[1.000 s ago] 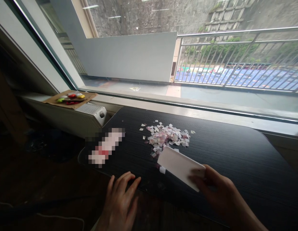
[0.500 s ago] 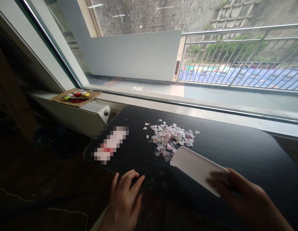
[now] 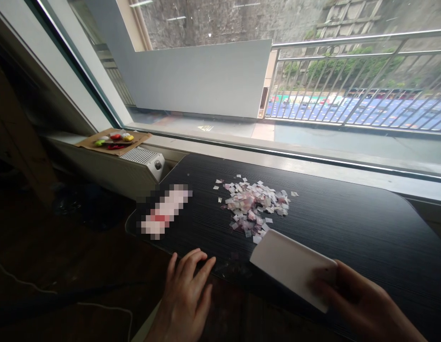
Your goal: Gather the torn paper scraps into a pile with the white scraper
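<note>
In my right hand (image 3: 359,294) is a flat white rectangular scraper-like sheet (image 3: 291,266), gripped at its right end between thumb and fingers. Its far edge lies just below a loose heap of small pale and pinkish square paper pieces (image 3: 254,204) on a black table (image 3: 334,209). A few pieces sit right at that edge. My left hand (image 3: 188,289) is spread at the table's near edge, fingers apart and holding nothing. To its upper left lies a pale, reddish-marked item (image 3: 166,211) blurred by pixelation.
Behind the table runs a window sill (image 3: 277,166) under a large window. At left, a white radiator (image 3: 144,159) carries brown cardboard (image 3: 88,142) with several small coloured objects. A white cable (image 3: 109,306) trails over the dark floor.
My right hand has drawn the white sheet down toward me, away from the heap, leaving several pieces beyond its edge. My left hand has barely moved.
</note>
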### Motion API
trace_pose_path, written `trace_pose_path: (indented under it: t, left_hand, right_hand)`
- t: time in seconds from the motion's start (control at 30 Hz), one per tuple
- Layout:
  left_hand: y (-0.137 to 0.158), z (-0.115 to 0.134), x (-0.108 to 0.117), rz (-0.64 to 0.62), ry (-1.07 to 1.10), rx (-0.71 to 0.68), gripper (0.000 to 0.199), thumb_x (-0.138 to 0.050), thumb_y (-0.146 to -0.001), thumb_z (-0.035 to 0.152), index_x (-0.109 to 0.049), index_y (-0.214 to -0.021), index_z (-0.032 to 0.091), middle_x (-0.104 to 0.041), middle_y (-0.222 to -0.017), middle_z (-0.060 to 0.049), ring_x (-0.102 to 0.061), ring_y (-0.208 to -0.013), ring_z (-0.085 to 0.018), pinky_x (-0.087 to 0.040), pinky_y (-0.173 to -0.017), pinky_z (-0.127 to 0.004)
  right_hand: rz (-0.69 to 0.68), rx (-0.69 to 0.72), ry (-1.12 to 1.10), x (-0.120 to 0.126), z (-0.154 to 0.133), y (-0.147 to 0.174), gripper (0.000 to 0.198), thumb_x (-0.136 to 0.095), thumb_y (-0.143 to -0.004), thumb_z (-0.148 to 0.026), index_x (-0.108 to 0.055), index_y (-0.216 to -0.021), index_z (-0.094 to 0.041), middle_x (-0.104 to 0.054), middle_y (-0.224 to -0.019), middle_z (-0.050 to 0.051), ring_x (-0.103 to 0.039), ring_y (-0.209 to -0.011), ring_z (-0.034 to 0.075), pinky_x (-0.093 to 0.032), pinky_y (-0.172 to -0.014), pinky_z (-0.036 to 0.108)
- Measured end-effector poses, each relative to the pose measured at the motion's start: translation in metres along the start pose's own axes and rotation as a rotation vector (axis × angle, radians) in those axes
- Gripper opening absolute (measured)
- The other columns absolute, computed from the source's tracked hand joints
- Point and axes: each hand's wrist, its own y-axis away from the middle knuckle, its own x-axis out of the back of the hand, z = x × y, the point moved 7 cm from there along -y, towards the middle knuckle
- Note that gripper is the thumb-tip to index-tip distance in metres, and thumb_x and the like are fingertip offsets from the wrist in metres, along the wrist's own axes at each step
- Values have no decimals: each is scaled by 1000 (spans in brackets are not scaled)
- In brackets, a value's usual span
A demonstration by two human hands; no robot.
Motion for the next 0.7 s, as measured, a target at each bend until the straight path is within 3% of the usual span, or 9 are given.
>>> trace_pose_path:
  t: [0.3, 0.57, 0.7]
  left_hand:
    - [-3, 3, 3, 13, 6, 6, 46, -44, -79, 11, -53, -121, 25, -59, -114, -7, -55, -109, -23, -38, -100, -53]
    - [-3, 3, 5, 19, 8, 2, 45, -44, -78, 11, -54, -120, 25, -59, -113, -7, -54, -109, -23, -37, -100, -52]
    - [-3, 3, 4, -6, 11, 7, 48, -44, -76, 10, -54, -120, 25, -59, -114, -8, -55, -109, -24, -37, -100, -53]
  right_hand:
    - [-99, -56, -149, -25, 2, -3, 21, -58, -72, -39, -64, -74, -18, -68, -66, 2, -65, -67, 21, -54, -58, 25]
    - [-57, -91, -217, -22, 5, -8, 22, -61, -69, -38, -63, -77, -18, -70, -70, 4, -66, -70, 23, -54, -59, 27]
    - [-162, -64, -170, -33, 0, -7, 22, -58, -72, -40, -62, -72, -18, -67, -66, 2, -65, -68, 22, -53, -58, 26]
